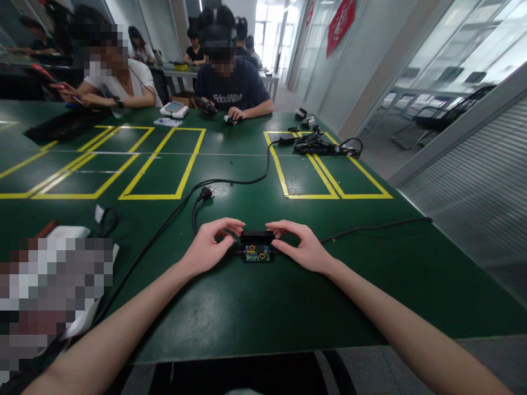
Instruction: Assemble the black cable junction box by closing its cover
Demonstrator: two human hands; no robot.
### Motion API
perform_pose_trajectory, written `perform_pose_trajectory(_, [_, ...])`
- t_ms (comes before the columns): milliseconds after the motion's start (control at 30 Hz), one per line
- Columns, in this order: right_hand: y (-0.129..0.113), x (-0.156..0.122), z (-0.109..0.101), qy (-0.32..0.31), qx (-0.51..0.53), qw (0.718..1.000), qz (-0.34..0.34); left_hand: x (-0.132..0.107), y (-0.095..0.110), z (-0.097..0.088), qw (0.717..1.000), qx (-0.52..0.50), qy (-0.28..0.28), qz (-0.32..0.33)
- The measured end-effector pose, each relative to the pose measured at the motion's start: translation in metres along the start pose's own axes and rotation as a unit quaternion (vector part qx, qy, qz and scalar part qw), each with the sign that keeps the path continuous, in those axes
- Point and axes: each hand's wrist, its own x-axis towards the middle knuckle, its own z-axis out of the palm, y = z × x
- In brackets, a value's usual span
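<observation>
On the green table in front of me is an opened black power adapter. Its circuit board, with copper-wound coils, faces up in the lower half. The long black cover stands along the board's far edge. My left hand curls at the cover's left end, fingertips at its far side and thumb nearer me. At the right end my right hand holds in the same way, its thumb against the cover's near corner. Exact finger contact is partly hidden. Dark leads run out from both ends of the board, beneath my hands.
A black cable with a plug lies behind my left hand. A longer cord crosses to a cable bundle. Yellow tape marks the table. Across it, a person holds a power drill. Pixelated items lie left.
</observation>
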Motion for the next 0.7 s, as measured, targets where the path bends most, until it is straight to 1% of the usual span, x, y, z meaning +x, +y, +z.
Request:
perform_pose_trajectory(133, [-0.0017, -0.0009, -0.0027, -0.012, 0.026, 1.000, 0.002, -0.0003, 0.0049, -0.0035, 1.000, -0.002, -0.009, 0.001])
perform_pose_trajectory(233, [-0.0033, -0.0009, -0.0042, -0.031, 0.035, 0.999, -0.011, -0.0016, 0.0066, -0.0036, 0.999, 0.006, -0.028, 0.016])
perform_pose_trajectory(333, [-0.0053, -0.0004, -0.0043, -0.040, 0.034, 0.998, -0.028, -0.0034, 0.0051, -0.0012, 0.994, 0.064, -0.059, 0.059])
perform_pose_trajectory(433, [-0.0068, -0.0002, -0.0027, -0.039, 0.032, 0.998, -0.039, -0.0051, 0.0030, 0.0017, 0.982, 0.132, -0.083, 0.105])
perform_pose_trajectory(500, [-0.0072, -0.0004, -0.0014, -0.041, 0.024, 0.997, -0.054, -0.0060, 0.0026, 0.0030, 0.971, 0.180, -0.101, 0.123])
perform_pose_trajectory(600, [-0.0061, -0.0009, -0.0003, -0.055, -0.012, 0.994, -0.091, -0.0066, 0.0035, 0.0047, 0.950, 0.253, -0.122, 0.137])
perform_pose_trajectory(700, [-0.0030, -0.0014, 0.0000, -0.086, -0.062, 0.986, -0.125, -0.0062, 0.0053, 0.0058, 0.941, 0.280, -0.136, 0.133])
